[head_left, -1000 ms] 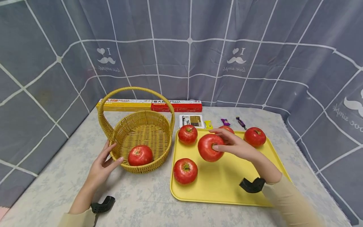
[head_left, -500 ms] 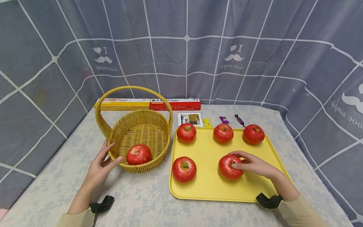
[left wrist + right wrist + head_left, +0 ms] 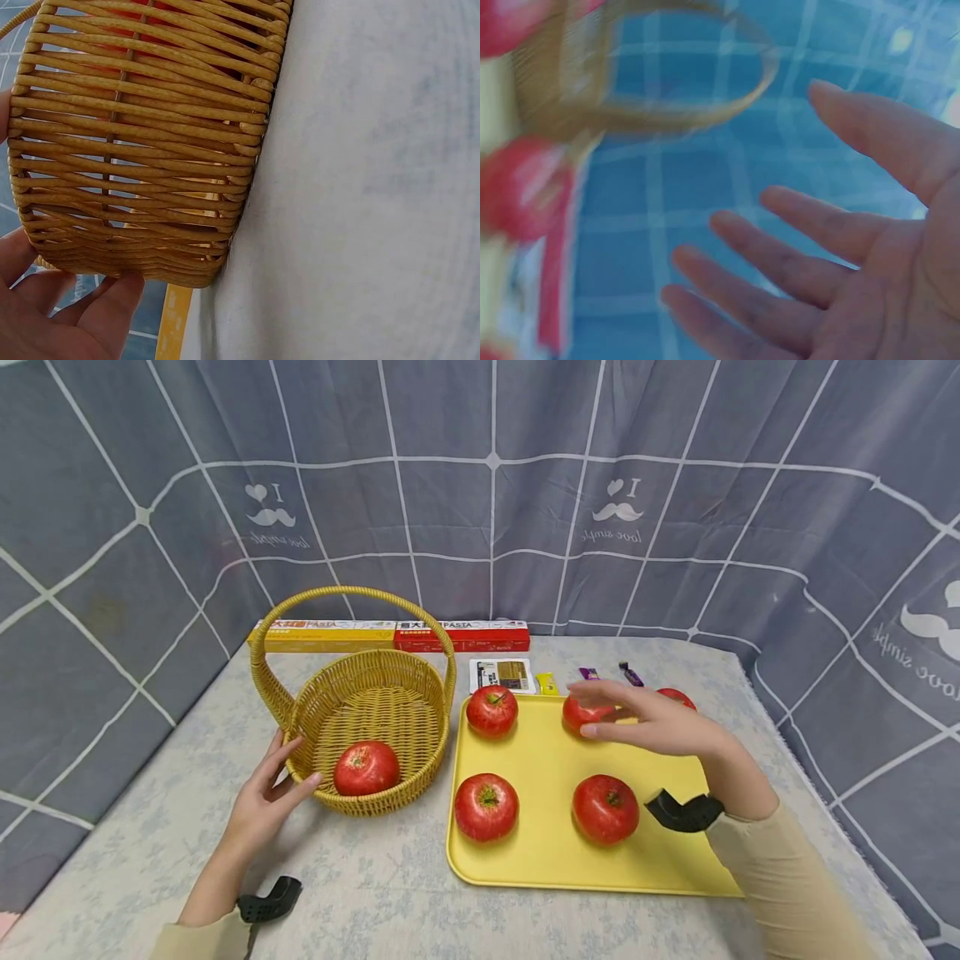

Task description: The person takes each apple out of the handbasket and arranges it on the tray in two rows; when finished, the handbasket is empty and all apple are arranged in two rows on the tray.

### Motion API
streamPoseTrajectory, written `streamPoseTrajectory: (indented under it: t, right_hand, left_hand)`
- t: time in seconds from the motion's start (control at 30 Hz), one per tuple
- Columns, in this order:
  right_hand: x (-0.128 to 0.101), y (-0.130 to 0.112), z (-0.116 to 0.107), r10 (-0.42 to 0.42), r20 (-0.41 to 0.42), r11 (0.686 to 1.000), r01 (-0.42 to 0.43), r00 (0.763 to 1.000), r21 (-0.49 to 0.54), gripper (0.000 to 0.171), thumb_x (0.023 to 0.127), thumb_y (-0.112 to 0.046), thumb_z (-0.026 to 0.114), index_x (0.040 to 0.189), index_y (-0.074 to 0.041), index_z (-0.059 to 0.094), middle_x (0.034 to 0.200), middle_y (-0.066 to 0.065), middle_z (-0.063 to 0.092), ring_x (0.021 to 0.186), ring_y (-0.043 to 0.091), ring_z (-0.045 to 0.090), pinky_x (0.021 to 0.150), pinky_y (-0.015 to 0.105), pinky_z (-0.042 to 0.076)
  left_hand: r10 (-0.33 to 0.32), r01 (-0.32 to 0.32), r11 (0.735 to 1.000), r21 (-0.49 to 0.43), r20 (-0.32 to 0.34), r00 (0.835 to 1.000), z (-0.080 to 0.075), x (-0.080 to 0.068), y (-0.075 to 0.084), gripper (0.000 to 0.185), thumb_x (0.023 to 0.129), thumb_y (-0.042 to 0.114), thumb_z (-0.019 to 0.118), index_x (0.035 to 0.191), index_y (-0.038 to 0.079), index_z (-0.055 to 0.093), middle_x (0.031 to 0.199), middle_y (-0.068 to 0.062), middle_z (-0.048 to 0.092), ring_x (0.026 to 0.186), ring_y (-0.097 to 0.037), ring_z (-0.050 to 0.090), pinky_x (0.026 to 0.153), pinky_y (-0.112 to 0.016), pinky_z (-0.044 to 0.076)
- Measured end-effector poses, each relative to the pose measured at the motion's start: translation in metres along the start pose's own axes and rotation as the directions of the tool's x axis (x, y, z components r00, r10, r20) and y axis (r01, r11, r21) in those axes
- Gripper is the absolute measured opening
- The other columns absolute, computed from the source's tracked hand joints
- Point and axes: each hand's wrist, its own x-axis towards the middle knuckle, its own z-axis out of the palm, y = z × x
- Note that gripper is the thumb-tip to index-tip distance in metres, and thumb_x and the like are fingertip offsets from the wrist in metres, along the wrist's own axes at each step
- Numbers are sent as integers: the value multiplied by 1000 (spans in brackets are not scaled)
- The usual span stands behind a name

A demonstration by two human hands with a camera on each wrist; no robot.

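A woven yellow basket [image 3: 375, 693] with a hoop handle stands left of a yellow tray [image 3: 555, 860]. One red apple [image 3: 366, 767] lies inside the basket. My left hand [image 3: 273, 781] rests with straight fingers against the basket's near wall [image 3: 142, 150]; its fingertips [image 3: 112, 296] touch the weave. On the tray sit apples at back left [image 3: 491, 710], front left [image 3: 486, 806] and front right [image 3: 604, 808]. My right hand [image 3: 645, 722] hovers open and empty over the back middle apple [image 3: 579, 714], partly hiding it and the back right apple [image 3: 677, 696]. The right wrist view is blurred and shows spread fingers [image 3: 780, 262].
Behind the basket lie a yellow pasta box [image 3: 326, 635] and a red one [image 3: 461, 635]. A small packet [image 3: 504, 676] and wrapped candies [image 3: 632, 674] lie behind the tray. A grey checked curtain closes the back and sides. The table edge runs close on the right.
My right hand carried an apple from mid-air down to the tray's front right, let it go, then lifted back over the middle back apple. The left hand stayed at the basket.
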Motion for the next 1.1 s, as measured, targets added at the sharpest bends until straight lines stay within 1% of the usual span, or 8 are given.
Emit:
streamPoseTrajectory:
  t: [0.17,0.3,0.4,0.47,0.6,0.7,0.87,1.1]
  right_hand:
    - [42,-59,2,-189,-52,979,193,981,69,49,91,-24,63,137,-20,47,132,-4,51,118,16,49,94,42,44]
    - [77,-94,22,-354,-79,922,362,932,137,48,90,-18,64,134,-12,49,131,-1,54,115,16,52,92,36,46]
    - [105,-110,44,-411,-83,880,419,908,225,46,89,-13,64,132,-5,50,129,3,55,113,15,53,93,34,46]
    - [126,-114,61,-412,-62,871,413,909,267,45,89,-13,64,131,-4,50,127,4,56,112,14,54,93,33,46]
    - [168,-109,97,-329,23,907,309,944,286,44,90,-20,64,130,-7,52,124,2,58,110,11,55,92,25,45]
    - [192,-97,121,-269,104,936,234,958,264,46,89,-23,65,131,-7,52,125,4,57,109,10,56,91,19,44]
    - [212,-75,150,-237,222,946,173,946,274,49,87,-21,68,131,-6,52,128,9,55,111,14,56,92,19,44]
    - [221,-52,172,-205,307,962,134,929,238,57,84,-22,70,136,-8,48,136,9,49,123,20,47,95,22,40]
  left_hand:
    - [5,-5,1000,4,4,1000,0,0,0,64,92,15,62,146,2,29,157,1,0,140,-31,11,91,-3,33]
    - [21,-21,1000,3,5,1000,0,1,-1,63,92,13,61,146,1,30,158,0,1,141,-29,12,91,-4,33]
    - [28,-28,1000,2,0,1000,-1,1,-2,63,92,12,61,145,0,30,158,-1,1,141,-29,12,91,-4,34]
    - [27,-27,1000,5,-3,1000,-1,1,-2,63,92,13,61,145,0,30,158,-1,1,140,-30,12,91,-4,33]
    - [22,-22,1000,0,-3,1000,-1,1,-2,63,93,13,61,146,1,30,157,-1,1,140,-32,12,91,-3,33]
    - [17,-17,1000,-7,0,1000,0,1,-3,63,92,13,61,146,0,30,157,-2,0,140,-33,11,91,-3,33]
    - [10,-10,1000,-10,1,1000,1,0,-2,64,92,14,62,145,-1,30,157,-2,0,140,-33,11,90,-3,32]
    - [7,-6,1000,12,-4,1000,0,1,0,64,92,15,62,146,1,30,157,-2,0,140,-33,12,90,-2,33]
